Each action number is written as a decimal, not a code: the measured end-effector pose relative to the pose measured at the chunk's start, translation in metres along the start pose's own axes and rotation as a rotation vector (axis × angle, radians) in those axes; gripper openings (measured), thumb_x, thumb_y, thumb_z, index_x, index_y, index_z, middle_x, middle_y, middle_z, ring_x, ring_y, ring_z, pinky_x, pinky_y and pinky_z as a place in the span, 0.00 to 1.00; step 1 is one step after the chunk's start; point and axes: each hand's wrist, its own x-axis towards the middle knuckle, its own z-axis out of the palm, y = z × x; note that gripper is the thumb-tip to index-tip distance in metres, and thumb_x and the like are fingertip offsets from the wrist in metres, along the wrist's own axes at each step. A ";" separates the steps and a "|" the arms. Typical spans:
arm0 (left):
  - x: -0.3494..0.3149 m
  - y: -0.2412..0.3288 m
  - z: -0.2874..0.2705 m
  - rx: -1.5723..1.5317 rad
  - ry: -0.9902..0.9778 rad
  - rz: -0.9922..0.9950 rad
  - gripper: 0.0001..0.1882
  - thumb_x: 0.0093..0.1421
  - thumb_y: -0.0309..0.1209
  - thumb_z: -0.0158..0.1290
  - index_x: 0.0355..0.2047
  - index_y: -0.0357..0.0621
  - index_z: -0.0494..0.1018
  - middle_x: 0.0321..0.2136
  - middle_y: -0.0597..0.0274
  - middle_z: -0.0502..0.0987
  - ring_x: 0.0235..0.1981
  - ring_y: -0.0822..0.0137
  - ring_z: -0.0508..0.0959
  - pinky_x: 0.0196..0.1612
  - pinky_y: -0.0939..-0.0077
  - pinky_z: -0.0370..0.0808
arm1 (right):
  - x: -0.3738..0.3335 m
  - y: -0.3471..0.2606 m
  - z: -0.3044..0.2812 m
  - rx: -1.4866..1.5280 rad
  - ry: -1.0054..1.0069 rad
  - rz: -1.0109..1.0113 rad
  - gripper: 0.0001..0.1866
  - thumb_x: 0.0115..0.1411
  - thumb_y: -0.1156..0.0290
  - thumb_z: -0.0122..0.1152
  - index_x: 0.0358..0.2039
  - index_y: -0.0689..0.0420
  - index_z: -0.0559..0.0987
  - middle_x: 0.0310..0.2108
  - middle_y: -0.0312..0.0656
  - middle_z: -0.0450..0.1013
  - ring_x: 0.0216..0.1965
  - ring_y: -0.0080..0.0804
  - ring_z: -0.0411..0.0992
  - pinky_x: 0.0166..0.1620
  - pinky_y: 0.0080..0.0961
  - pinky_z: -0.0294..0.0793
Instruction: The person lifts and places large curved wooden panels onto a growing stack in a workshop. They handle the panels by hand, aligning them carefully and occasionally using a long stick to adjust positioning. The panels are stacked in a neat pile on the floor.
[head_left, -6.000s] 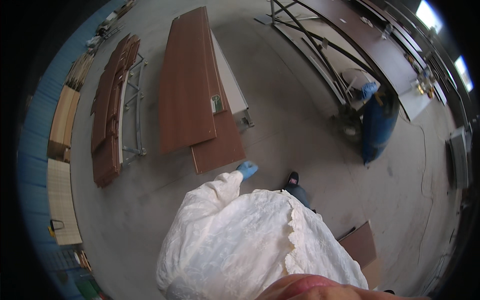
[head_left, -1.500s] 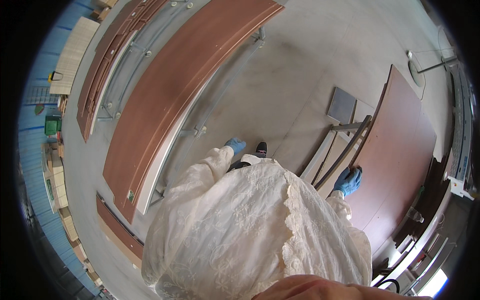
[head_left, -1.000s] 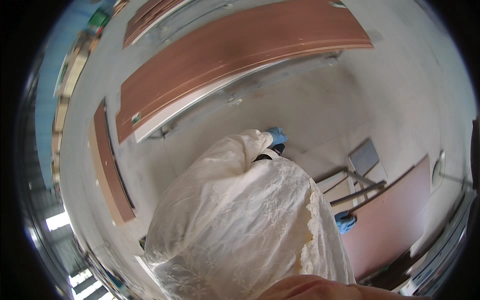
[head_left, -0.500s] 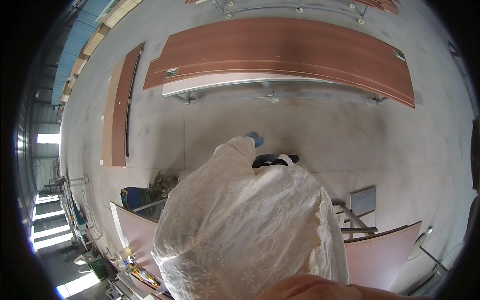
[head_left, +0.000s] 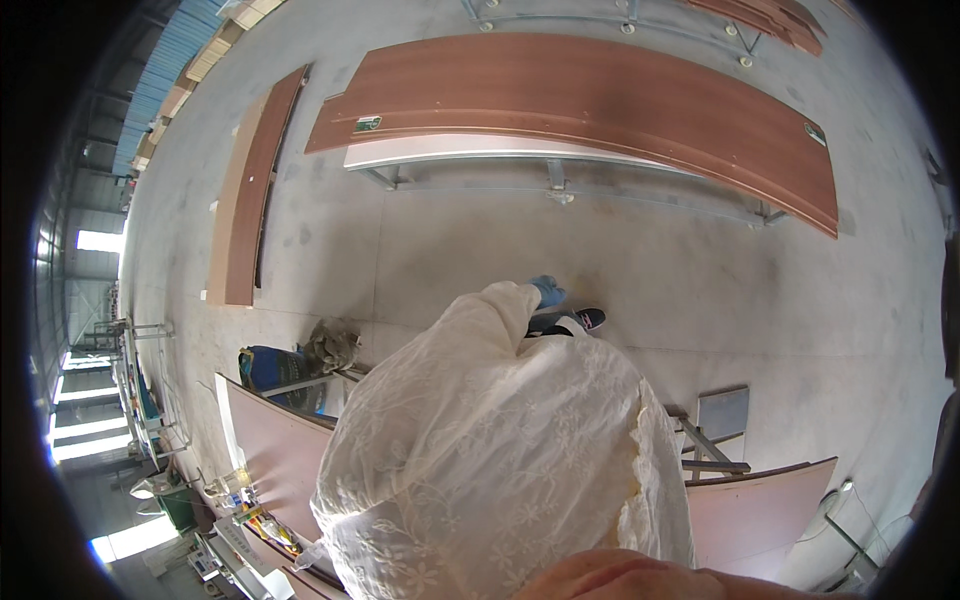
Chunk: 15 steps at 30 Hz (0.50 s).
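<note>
My left hand (head_left: 548, 291), in a blue glove, shows just past the cuff of my loose white lace-patterned sleeve (head_left: 490, 315). It hangs in front of me above the floor, beside my dark shoe (head_left: 591, 319), and touches nothing that I can see. Its fingers are small and partly hidden, so their pose is unclear. My right hand is out of view. Ahead, the nearest large thing is a long reddish-brown panel (head_left: 580, 90) lying across a metal stand (head_left: 556, 175), with a paler board under it.
To the left, long brown boards (head_left: 265, 180) lie on the floor. A dark blue sack (head_left: 272, 368) stands nearer on that side. Pink-faced panels (head_left: 275, 450) (head_left: 765, 510) flank me, with metal framing at the right. Beyond the long panel is a wheeled rack (head_left: 560, 18).
My gloved left hand has moved slightly to the right and a little nearer. The view has turned, so the long panel and the left boards sit farther right in the picture.
</note>
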 end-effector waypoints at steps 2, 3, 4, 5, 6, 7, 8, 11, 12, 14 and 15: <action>-0.002 -0.004 0.005 -0.005 -0.008 -0.009 0.30 0.55 0.51 0.51 0.52 0.45 0.75 0.53 0.46 0.75 0.56 0.47 0.73 0.58 0.60 0.69 | 0.000 0.002 -0.002 -0.022 0.000 -0.001 0.29 0.60 0.47 0.55 0.48 0.60 0.77 0.51 0.51 0.73 0.51 0.51 0.71 0.53 0.46 0.70; -0.003 -0.008 0.006 0.002 0.002 -0.027 0.30 0.55 0.51 0.52 0.51 0.44 0.75 0.53 0.46 0.75 0.55 0.48 0.74 0.58 0.60 0.69 | 0.000 0.002 -0.003 -0.031 0.000 0.003 0.29 0.60 0.46 0.55 0.48 0.60 0.77 0.51 0.51 0.73 0.51 0.51 0.71 0.53 0.46 0.70; -0.005 -0.012 0.008 0.012 0.013 -0.040 0.30 0.54 0.51 0.52 0.51 0.43 0.75 0.52 0.46 0.76 0.55 0.48 0.74 0.58 0.61 0.69 | -0.001 0.003 -0.004 -0.041 -0.001 0.010 0.29 0.60 0.46 0.55 0.48 0.60 0.77 0.51 0.51 0.73 0.51 0.51 0.71 0.53 0.46 0.70; -0.006 -0.016 0.008 0.007 0.022 -0.063 0.30 0.54 0.50 0.53 0.51 0.42 0.76 0.52 0.46 0.76 0.54 0.47 0.74 0.57 0.61 0.69 | -0.002 0.003 -0.006 -0.053 -0.003 0.020 0.29 0.60 0.46 0.55 0.48 0.60 0.77 0.51 0.51 0.73 0.51 0.51 0.71 0.53 0.46 0.69; -0.007 -0.019 0.008 0.004 0.028 -0.078 0.30 0.54 0.50 0.53 0.51 0.42 0.76 0.51 0.45 0.76 0.54 0.47 0.75 0.57 0.61 0.70 | -0.002 0.003 -0.007 -0.071 -0.006 0.031 0.29 0.60 0.46 0.55 0.48 0.60 0.76 0.51 0.51 0.73 0.52 0.51 0.71 0.53 0.46 0.69; -0.007 -0.021 0.009 0.009 0.017 -0.104 0.30 0.54 0.50 0.53 0.51 0.41 0.76 0.51 0.45 0.76 0.54 0.47 0.75 0.56 0.61 0.70 | -0.004 0.004 -0.010 -0.095 -0.009 0.046 0.29 0.60 0.46 0.55 0.48 0.60 0.76 0.51 0.51 0.73 0.52 0.51 0.71 0.53 0.46 0.69; -0.007 -0.022 0.009 0.005 -0.004 -0.101 0.31 0.55 0.50 0.53 0.52 0.41 0.75 0.52 0.45 0.75 0.55 0.48 0.74 0.57 0.61 0.69 | -0.004 0.004 -0.011 -0.121 -0.008 0.063 0.29 0.59 0.46 0.55 0.49 0.60 0.76 0.51 0.51 0.73 0.52 0.51 0.71 0.53 0.46 0.69; 0.000 -0.023 0.009 0.006 -0.054 -0.115 0.32 0.55 0.50 0.53 0.54 0.39 0.73 0.55 0.44 0.73 0.58 0.48 0.71 0.59 0.61 0.68 | -0.008 0.004 -0.016 -0.179 -0.003 0.106 0.30 0.59 0.46 0.55 0.49 0.60 0.76 0.51 0.51 0.73 0.52 0.51 0.70 0.53 0.46 0.69; 0.003 -0.022 0.010 0.000 -0.051 -0.111 0.33 0.55 0.50 0.53 0.54 0.38 0.73 0.55 0.43 0.73 0.58 0.48 0.71 0.59 0.61 0.68 | -0.009 0.005 -0.018 -0.195 -0.003 0.116 0.30 0.59 0.46 0.55 0.49 0.60 0.76 0.51 0.51 0.73 0.52 0.51 0.70 0.53 0.47 0.69; 0.009 -0.019 0.014 -0.012 -0.037 -0.088 0.32 0.55 0.50 0.53 0.53 0.37 0.73 0.54 0.43 0.73 0.58 0.47 0.72 0.59 0.61 0.68 | -0.011 0.005 -0.022 -0.225 -0.007 0.131 0.30 0.59 0.46 0.55 0.49 0.60 0.76 0.51 0.51 0.73 0.52 0.51 0.70 0.53 0.47 0.69; 0.012 -0.018 0.016 -0.017 -0.027 -0.068 0.32 0.55 0.50 0.53 0.53 0.38 0.73 0.54 0.43 0.73 0.58 0.48 0.72 0.58 0.61 0.68 | -0.012 0.005 -0.023 -0.237 -0.009 0.139 0.30 0.59 0.46 0.55 0.49 0.60 0.76 0.51 0.51 0.73 0.52 0.51 0.70 0.53 0.47 0.69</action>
